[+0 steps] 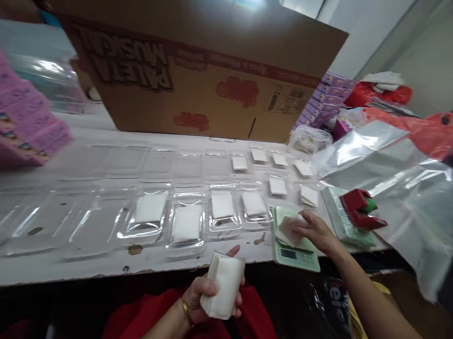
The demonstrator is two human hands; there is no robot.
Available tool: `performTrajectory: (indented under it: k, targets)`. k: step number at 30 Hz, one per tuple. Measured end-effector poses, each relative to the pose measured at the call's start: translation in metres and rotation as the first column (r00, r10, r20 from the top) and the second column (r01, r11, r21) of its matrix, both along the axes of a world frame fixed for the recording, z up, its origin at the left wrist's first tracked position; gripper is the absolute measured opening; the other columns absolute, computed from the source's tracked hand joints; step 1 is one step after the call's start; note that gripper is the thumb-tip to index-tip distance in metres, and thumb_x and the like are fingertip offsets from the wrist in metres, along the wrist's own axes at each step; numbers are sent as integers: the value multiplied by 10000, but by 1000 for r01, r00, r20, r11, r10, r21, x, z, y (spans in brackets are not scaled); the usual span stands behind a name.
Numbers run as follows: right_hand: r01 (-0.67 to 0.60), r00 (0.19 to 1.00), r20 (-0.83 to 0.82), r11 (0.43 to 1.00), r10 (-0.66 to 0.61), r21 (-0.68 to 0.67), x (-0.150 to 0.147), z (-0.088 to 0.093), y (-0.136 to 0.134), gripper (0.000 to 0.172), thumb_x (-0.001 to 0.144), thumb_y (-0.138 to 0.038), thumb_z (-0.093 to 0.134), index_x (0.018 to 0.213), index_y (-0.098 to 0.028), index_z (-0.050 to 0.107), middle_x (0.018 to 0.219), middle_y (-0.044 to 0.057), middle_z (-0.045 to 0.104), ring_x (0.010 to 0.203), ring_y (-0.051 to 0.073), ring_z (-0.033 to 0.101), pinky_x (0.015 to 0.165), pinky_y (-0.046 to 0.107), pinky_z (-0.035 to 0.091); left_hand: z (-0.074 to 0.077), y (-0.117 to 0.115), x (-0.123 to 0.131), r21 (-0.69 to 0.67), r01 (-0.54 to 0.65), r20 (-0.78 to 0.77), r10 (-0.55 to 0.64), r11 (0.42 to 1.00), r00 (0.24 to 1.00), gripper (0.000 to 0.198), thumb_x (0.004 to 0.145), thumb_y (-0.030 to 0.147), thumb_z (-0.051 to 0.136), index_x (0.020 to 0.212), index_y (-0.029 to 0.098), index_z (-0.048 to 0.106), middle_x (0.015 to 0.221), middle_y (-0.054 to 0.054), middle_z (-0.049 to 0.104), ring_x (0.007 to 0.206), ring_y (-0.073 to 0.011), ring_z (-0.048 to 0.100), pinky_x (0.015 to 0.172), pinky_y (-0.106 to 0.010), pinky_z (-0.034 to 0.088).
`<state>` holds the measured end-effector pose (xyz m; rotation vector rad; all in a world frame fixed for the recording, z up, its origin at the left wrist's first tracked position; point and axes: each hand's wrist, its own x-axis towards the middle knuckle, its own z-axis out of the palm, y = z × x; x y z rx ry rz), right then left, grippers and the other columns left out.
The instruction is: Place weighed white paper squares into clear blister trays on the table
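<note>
Nearest the camera, the left hand (198, 295) grasps a stack of thin white rectangular sheets (227, 287): the thumb presses the front face and the fingers wrap the far side. A gold-coloured bracelet (187, 312) encircles the wrist. I observe this stack off the white-topped bench (250, 250), just in front of its near edge and above red clothing (263, 320).

The right hand (317, 231) pinches a small fanned bundle of white sheets (290, 229) over the platform of a pale green digital scale (297, 261). The scale sits at the near edge, toward the right end. From my remote position I cannot read its display, nor tell whether the platform bears the bundle.

Left of the scale, clear plastic trays (183, 251) form a row along the near edge. I count four white rectangular packs (187, 223) in the trays closest to the scale. Behind, toward the right end, I count six smaller-looking white packs (278, 186).

Right of the scale, a red tape dispenser with a green roll (362, 208) rests on a pale stack of plastic film (341, 227). Clear plastic sheeting (407, 160) drapes over the right edge. A brown cardboard box with red printing (200, 96) stands toward the far edge; stacked pink boxes (26, 111) occupy the left end.
</note>
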<state>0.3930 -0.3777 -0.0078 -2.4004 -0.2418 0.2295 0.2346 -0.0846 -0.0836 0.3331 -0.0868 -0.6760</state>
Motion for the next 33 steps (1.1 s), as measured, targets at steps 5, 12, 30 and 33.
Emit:
performTrajectory:
  k: [5,12,30,33]
  targets:
    - [-298,939,-72,902,336,312,-4,37,98,158,674,-275,583,757,-189,480,700,-26,473,642,113,448,568,207,377,4,14,-7,-20,-56,-12,55,998,998,914,597,184,542,1376,320,83,1027,-104,563,820,-261,608,688,-439,449]
    - [-665,668,-42,621,743,415,-21,42,309,210,626,-250,652,714,-178,476,687,-54,463,629,86,435,547,177,349,4,58,-51,28,-149,-65,151,988,986,588,559,182,542,1145,139,518,933,-127,618,768,-257,614,673,-408,452]
    - [-675,614,132,604,778,-424,-34,-3,521,468,698,-169,609,1148,-212,489,1035,80,595,959,242,529,837,356,337,10,152,-110,-19,-504,-28,504,863,863,949,554,189,538,1383,246,80,1019,-120,565,796,-253,607,681,-421,446]
    - [-660,568,211,594,795,-460,-46,-2,512,504,769,-128,499,1251,-237,399,1244,90,472,1071,236,459,884,369,302,11,153,-111,-26,-507,-21,506,862,862,944,554,182,538,1382,247,91,1018,-117,568,798,-250,603,686,-424,442]
